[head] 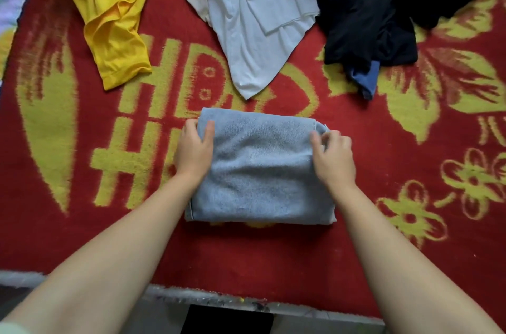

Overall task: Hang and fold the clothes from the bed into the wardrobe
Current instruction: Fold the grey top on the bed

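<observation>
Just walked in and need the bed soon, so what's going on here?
A person is folding laundry on the red and yellow blanket. Both hands grip a folded light blue denim garment, the left hand at its left edge, the right hand at its right. A yellow shirt, a white garment and dark clothes lie unfolded behind.

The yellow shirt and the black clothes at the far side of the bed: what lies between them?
In the head view, a crumpled white garment lies between the yellow shirt and the black clothes, on the red blanket.
</observation>
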`<state>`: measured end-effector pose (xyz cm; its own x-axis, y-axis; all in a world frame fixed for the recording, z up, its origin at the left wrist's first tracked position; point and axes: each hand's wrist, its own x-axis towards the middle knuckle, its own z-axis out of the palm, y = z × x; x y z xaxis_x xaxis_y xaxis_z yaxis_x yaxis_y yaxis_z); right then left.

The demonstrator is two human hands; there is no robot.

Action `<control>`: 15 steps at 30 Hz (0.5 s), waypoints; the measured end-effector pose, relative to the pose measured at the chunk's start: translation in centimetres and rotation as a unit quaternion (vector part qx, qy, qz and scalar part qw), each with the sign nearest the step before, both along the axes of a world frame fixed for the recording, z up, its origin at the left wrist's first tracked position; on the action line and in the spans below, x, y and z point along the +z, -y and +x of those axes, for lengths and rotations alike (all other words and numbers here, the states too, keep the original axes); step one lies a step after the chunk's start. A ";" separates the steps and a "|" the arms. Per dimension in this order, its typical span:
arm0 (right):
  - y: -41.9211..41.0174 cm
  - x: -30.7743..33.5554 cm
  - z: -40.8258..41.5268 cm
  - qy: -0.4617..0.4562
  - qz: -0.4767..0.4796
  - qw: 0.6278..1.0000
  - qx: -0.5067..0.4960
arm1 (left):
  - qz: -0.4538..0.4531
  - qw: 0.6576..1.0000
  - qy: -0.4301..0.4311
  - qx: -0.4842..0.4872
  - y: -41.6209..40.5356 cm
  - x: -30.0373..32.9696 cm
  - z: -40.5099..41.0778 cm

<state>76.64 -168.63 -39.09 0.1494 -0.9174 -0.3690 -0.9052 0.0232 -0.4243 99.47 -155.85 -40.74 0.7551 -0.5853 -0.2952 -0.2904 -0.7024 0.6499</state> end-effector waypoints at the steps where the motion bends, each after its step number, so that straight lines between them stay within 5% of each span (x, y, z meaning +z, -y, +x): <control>1: 0.3 -0.4 0.9 -0.062 0.018 0.997 0.043 | 0.011 1.000 0.002 -0.007 1.2 0.0 0.2; 4: 0.9 -1.0 0.7 -0.139 -0.051 0.983 0.106 | 0.026 0.998 0.035 0.040 2.5 -0.7 1.5; 10: 1.3 -1.3 -0.4 -0.075 -0.100 0.988 0.090 | 0.047 0.996 0.039 0.060 2.2 -1.5 1.7; 13: -0.9 0.0 1.9 -0.036 -0.191 0.973 0.122 | 0.020 0.980 0.186 -0.073 1.5 -0.6 0.5; 15: -3.6 0.5 4.7 -0.014 -0.221 0.947 0.234 | -0.006 0.944 0.254 -0.211 0.8 0.0 -2.6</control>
